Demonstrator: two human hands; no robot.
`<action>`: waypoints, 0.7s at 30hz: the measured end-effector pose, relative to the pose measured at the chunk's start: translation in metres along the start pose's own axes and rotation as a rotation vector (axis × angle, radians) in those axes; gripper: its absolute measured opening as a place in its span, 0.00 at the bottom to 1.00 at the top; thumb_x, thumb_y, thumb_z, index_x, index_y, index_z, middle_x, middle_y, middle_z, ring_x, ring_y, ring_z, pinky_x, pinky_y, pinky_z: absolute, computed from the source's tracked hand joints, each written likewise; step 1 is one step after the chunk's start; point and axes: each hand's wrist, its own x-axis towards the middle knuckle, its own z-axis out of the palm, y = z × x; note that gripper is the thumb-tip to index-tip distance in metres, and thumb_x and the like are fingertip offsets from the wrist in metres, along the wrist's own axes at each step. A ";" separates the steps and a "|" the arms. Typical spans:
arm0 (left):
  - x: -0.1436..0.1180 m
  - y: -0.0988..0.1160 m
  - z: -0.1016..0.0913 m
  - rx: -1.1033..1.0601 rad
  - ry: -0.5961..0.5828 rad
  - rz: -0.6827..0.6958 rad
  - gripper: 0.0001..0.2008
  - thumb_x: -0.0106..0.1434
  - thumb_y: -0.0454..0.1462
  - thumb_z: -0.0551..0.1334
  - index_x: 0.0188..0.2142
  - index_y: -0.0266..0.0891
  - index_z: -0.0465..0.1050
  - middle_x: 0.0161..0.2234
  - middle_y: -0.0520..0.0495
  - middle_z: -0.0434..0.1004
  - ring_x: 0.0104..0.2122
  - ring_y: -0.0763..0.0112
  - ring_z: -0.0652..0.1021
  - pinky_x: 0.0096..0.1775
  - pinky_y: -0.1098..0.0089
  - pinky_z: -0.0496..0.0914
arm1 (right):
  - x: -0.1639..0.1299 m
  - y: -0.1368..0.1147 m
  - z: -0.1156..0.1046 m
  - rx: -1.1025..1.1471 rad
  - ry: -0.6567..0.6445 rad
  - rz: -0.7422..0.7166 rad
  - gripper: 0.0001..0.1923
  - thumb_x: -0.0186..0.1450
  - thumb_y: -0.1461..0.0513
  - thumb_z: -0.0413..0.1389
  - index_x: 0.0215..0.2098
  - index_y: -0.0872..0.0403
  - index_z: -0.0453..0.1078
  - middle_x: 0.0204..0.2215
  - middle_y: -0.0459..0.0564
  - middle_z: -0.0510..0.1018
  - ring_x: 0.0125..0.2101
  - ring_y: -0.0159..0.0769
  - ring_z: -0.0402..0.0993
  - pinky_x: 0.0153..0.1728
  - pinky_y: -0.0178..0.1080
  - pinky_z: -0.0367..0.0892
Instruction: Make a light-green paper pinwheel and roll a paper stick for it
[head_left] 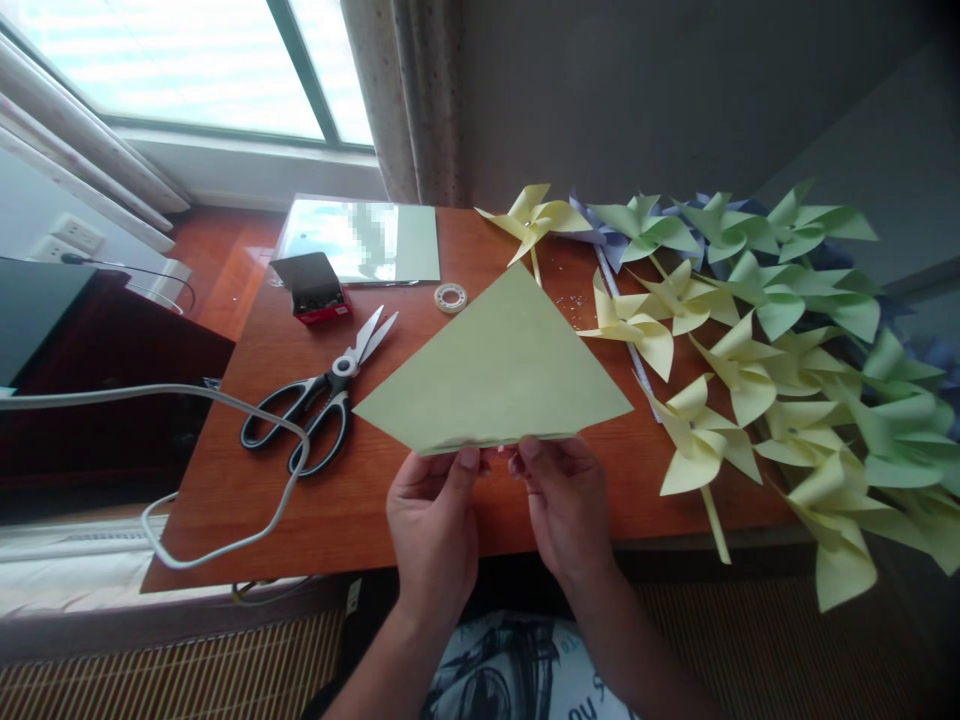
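Note:
A light green sheet of paper (pixel 495 365) is held up over the front of the table, one corner pointing away from me. Its near edge is folded or rolled over in a narrow strip. My left hand (pixel 436 510) pinches that edge left of the middle, thumb on top. Close beside it, my right hand (pixel 564 500) pinches the same edge in the same way. The fingers under the paper are partly hidden. To the left of the sheet lie scissors (pixel 339 385) with black and white handles, blades partly apart. A roll of tape (pixel 450 297) lies behind the sheet.
Several yellow pinwheels (pixel 697 435) and green pinwheels (pixel 780 290) crowd the right side. A small open red box (pixel 322 305) and a clear pack of paper (pixel 360 240) lie at the back left. A white cable (pixel 289 490) loops over the table's left edge.

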 end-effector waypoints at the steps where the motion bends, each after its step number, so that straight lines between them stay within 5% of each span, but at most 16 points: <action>1: 0.000 0.000 0.000 -0.006 -0.015 0.002 0.10 0.50 0.36 0.79 0.31 0.39 0.83 0.29 0.49 0.85 0.28 0.77 0.81 0.36 0.78 0.77 | 0.001 -0.001 0.001 0.005 0.003 0.007 0.07 0.56 0.60 0.72 0.27 0.53 0.80 0.23 0.44 0.83 0.23 0.28 0.72 0.28 0.32 0.68; 21: 0.004 -0.004 0.013 -0.035 0.100 -0.041 0.15 0.47 0.39 0.80 0.29 0.38 0.78 0.28 0.52 0.84 0.26 0.76 0.81 0.29 0.79 0.73 | 0.004 -0.001 0.014 0.111 0.168 -0.006 0.15 0.52 0.58 0.75 0.24 0.53 0.73 0.20 0.43 0.81 0.20 0.27 0.72 0.23 0.30 0.65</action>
